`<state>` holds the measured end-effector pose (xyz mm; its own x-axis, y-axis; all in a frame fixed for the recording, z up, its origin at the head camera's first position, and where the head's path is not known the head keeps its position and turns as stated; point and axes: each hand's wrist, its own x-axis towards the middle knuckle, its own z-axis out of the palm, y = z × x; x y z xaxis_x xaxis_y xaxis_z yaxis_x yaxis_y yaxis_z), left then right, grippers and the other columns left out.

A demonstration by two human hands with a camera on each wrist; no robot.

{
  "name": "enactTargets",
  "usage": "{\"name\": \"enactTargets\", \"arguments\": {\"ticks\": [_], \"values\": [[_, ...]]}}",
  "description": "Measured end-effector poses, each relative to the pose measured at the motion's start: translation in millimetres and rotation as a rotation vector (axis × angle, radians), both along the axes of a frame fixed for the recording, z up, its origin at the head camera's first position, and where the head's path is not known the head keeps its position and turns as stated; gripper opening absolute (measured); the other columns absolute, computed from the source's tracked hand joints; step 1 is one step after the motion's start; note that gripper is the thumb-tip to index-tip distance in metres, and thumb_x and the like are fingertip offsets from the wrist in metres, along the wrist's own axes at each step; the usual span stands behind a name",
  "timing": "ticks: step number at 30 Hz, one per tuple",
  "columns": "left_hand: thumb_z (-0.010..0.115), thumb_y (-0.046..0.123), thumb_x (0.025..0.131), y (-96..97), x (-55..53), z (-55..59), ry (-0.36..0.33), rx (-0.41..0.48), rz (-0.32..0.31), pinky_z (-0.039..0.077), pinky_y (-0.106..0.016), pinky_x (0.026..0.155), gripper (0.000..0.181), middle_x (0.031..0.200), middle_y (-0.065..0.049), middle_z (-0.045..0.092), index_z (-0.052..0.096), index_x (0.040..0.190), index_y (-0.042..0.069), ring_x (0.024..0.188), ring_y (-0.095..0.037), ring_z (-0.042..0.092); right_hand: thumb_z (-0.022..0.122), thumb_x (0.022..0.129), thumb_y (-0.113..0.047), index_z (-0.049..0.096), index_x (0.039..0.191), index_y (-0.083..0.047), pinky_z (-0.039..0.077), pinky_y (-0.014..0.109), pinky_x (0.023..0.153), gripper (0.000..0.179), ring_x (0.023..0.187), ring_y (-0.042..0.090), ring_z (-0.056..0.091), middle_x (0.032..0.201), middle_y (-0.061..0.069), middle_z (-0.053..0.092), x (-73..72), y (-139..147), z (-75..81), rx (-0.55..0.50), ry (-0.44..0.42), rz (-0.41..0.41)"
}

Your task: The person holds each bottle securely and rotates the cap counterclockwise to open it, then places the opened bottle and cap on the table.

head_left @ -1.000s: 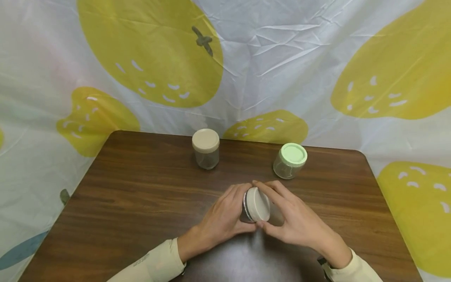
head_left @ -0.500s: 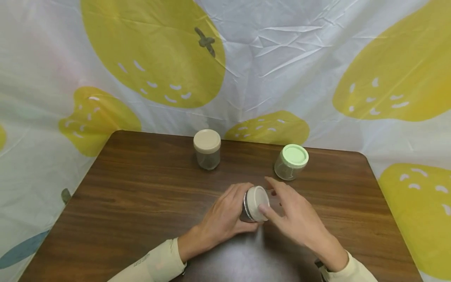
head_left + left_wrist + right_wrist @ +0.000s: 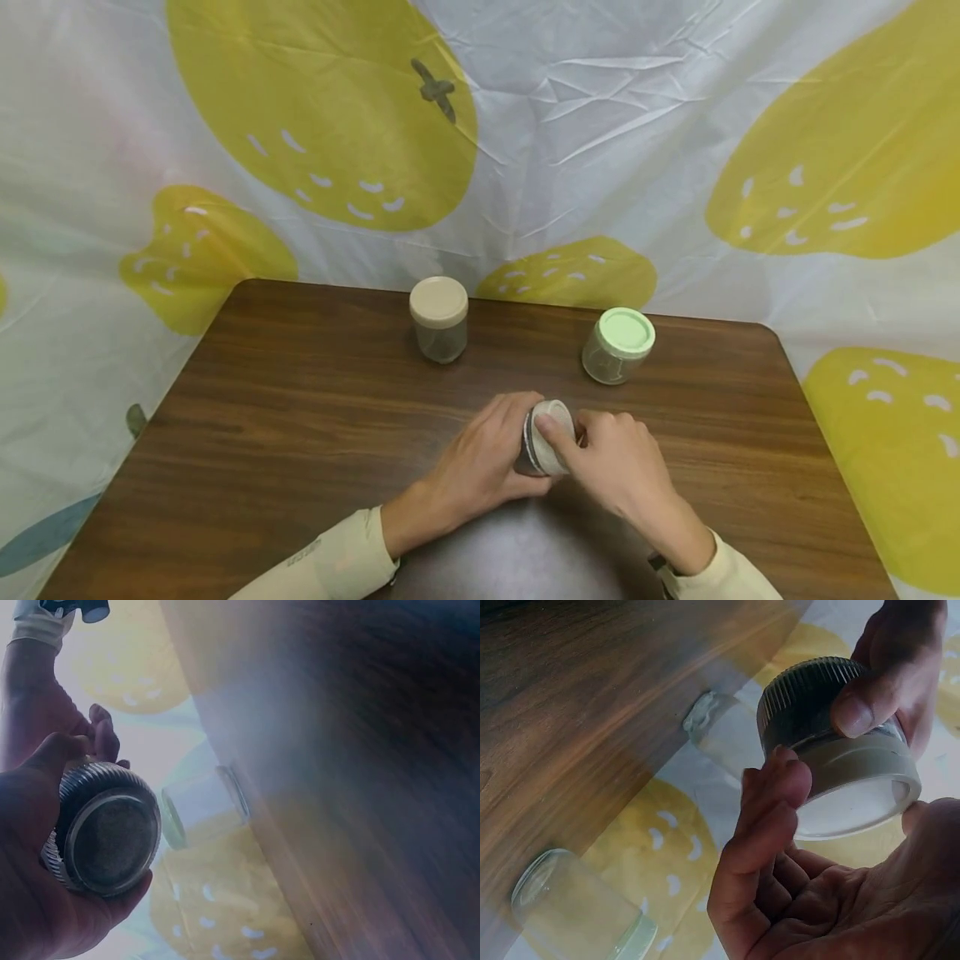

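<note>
My left hand (image 3: 476,454) grips a small ribbed glass jar (image 3: 112,832), tilted on its side above the table so that its lid faces right. A cream lid (image 3: 855,810) sits on the jar's mouth; whether it is seated tightly cannot be told. My right hand (image 3: 626,462) pinches this lid at its rim, thumb on one side and curled fingers on the other. In the left wrist view the jar's round base faces the camera, hiding the lid. The jar looks dark inside; its contents cannot be made out.
On the brown wooden table (image 3: 300,400), a clear jar with a beige lid (image 3: 439,321) stands at the back. A shorter glass jar with a light green lid (image 3: 618,346) stands to its right. A lemon-print cloth (image 3: 525,125) hangs behind the table's far edge.
My right hand has let go of the lid's rim, turned, and taken hold of it again with the thumb across its face and the fingers curled in. The left hand has barely moved.
</note>
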<state>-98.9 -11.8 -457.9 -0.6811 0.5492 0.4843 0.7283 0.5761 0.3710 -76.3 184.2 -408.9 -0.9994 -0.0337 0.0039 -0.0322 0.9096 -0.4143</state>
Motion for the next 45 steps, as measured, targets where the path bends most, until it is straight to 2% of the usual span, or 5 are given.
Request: {"name": "enactTargets", "arguments": {"ticks": [17,25,30,38,45], "values": [[0.095,0.041,0.069,-3.4,-5.8,-3.2,-0.031,0.021,0.013,0.056,-0.032,0.104,0.087,0.126,-0.003,0.066,0.053,0.138,0.008,0.118,-0.017,0.063,0.075,0.091,-0.054,0.067,0.091,-0.019,0.037,0.025,0.052,0.036,0.055,0.005,0.045,0.063,-0.007,0.056,-3.4,4.5,-3.9,-0.076,0.164,0.155],[0.095,0.046,0.067,-5.8,-7.9,-4.1,0.004,0.003,0.04,0.055,-0.033,0.105,0.092,0.128,-0.004,0.067,0.054,0.14,0.007,0.118,-0.018,0.064,0.08,0.089,-0.048,0.068,0.099,-0.017,0.048,0.024,0.06,0.035,0.065,0.001,0.061,0.071,-0.011,0.067,-2.4,12.0,-3.1,-0.138,0.181,0.197],[0.096,0.044,0.067,-9.0,-9.9,-4.3,-0.02,0.02,0.053,0.053,-0.034,0.109,0.094,0.132,-0.006,0.066,0.053,0.142,0.006,0.123,-0.02,0.062,0.083,0.088,-0.044,0.068,0.113,-0.018,0.056,0.027,0.072,0.039,0.076,0.004,0.07,0.082,-0.013,0.07,-3.1,17.4,-4.6,-0.215,0.209,0.24],[0.099,0.044,0.068,-13.5,-13.9,-3.7,-0.082,0.077,0.079,0.052,-0.035,0.112,0.096,0.135,-0.006,0.065,0.053,0.144,0.007,0.126,-0.02,0.062,0.087,0.083,-0.026,0.065,0.127,-0.015,0.063,0.033,0.081,0.051,0.085,0.007,0.073,0.09,-0.011,0.073,-4.7,27.3,-10.7,-0.319,0.327,0.29],[0.099,0.048,0.067,-14.7,-14.8,-6.5,-0.093,0.134,0.102,0.049,-0.042,0.112,0.098,0.134,-0.007,0.068,0.053,0.143,0.007,0.125,-0.023,0.063,0.089,0.08,-0.024,0.063,0.131,-0.015,0.062,0.03,0.082,0.058,0.086,0.011,0.072,0.093,-0.011,0.072,-6.9,35.5,-15.8,-0.321,0.375,0.28]]}}
